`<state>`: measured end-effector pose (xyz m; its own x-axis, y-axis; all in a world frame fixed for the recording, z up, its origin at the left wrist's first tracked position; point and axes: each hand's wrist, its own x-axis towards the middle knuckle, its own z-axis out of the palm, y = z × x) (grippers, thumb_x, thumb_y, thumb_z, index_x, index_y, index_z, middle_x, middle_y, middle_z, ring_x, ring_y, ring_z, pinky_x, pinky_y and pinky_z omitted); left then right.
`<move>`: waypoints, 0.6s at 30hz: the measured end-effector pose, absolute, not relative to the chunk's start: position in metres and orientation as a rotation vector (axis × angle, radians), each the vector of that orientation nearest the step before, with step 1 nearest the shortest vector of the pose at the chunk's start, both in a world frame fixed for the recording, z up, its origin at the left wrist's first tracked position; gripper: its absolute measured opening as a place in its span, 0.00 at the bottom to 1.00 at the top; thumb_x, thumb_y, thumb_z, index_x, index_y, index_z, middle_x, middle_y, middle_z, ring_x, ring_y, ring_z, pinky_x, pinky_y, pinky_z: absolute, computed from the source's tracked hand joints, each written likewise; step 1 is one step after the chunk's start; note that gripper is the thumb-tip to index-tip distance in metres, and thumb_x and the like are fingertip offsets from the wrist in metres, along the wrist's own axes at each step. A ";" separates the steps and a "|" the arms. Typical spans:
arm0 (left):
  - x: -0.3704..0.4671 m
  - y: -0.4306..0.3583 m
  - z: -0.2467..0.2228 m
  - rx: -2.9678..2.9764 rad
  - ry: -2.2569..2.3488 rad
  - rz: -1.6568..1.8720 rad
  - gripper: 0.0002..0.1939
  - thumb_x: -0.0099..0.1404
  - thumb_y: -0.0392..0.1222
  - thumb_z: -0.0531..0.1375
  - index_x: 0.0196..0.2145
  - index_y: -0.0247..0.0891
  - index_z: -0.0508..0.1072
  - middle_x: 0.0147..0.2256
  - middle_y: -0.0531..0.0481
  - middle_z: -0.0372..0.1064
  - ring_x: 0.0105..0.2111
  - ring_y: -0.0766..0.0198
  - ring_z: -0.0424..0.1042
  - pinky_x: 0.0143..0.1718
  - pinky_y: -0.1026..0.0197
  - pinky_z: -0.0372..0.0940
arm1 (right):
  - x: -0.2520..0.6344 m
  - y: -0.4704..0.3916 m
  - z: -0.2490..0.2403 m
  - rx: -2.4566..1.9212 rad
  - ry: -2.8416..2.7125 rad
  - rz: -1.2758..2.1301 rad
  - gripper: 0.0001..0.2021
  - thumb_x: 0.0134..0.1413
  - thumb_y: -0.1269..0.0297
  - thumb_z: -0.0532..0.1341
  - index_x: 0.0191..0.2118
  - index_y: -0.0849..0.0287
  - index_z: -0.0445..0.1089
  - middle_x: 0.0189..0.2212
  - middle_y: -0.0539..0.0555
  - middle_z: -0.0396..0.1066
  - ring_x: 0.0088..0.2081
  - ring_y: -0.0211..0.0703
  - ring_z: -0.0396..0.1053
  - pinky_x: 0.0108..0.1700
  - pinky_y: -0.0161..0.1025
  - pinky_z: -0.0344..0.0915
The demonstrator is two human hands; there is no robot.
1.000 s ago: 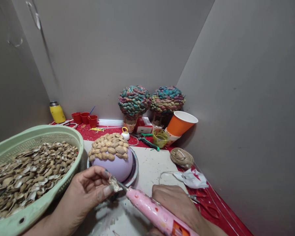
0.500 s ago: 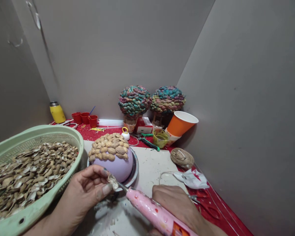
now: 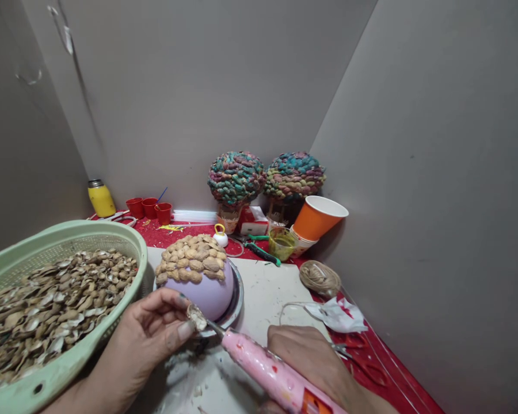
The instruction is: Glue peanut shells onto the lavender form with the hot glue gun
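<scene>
Pinched between the thumb and fingers of my left hand (image 3: 155, 328) is half a peanut shell (image 3: 196, 317), its hollow side facing the glue gun. My right hand (image 3: 311, 353) is wrapped round a pink hot glue gun (image 3: 263, 365), whose metal nozzle meets or nearly meets the shell's edge. Just behind the shell, a lilac ball, perhaps a balloon (image 3: 216, 296), rests in a round dish (image 3: 238, 303). Rows of peanut shells (image 3: 192, 259) cover its upper part, while the lower part is bare. The glue gun's trigger is hidden.
A green basket (image 3: 140, 247) of peanut shells stands at left. Behind are two coloured shell-covered trees (image 3: 236, 178), red cups (image 3: 164, 214), pliers (image 3: 263, 252) and an orange paper cup (image 3: 315, 218). At right lie twine (image 3: 319, 278) and scissors (image 3: 369, 368). Grey walls enclose the table.
Hardly anything differs. The shell in my left hand has shifted very slightly left; the glue gun keeps its place beside it.
</scene>
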<state>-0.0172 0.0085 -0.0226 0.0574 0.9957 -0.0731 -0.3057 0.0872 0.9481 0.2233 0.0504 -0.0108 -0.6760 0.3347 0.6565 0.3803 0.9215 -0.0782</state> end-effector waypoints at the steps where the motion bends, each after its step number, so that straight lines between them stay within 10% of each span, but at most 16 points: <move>1: -0.017 0.009 -0.023 0.942 0.986 1.249 0.10 0.58 0.40 0.67 0.37 0.39 0.71 0.33 0.51 0.74 0.33 0.66 0.71 0.38 0.65 0.65 | 0.223 0.051 -0.010 -0.487 -2.360 -0.092 0.25 0.66 0.52 0.46 0.18 0.57 0.55 0.14 0.45 0.51 0.17 0.34 0.47 0.21 0.36 0.45; 18: -0.018 0.009 -0.023 0.952 1.001 1.257 0.11 0.57 0.41 0.68 0.36 0.39 0.71 0.32 0.52 0.74 0.33 0.66 0.72 0.38 0.65 0.65 | 0.226 0.052 -0.023 -0.488 -2.366 -0.065 0.25 0.65 0.48 0.47 0.20 0.57 0.56 0.16 0.45 0.52 0.18 0.34 0.48 0.22 0.36 0.46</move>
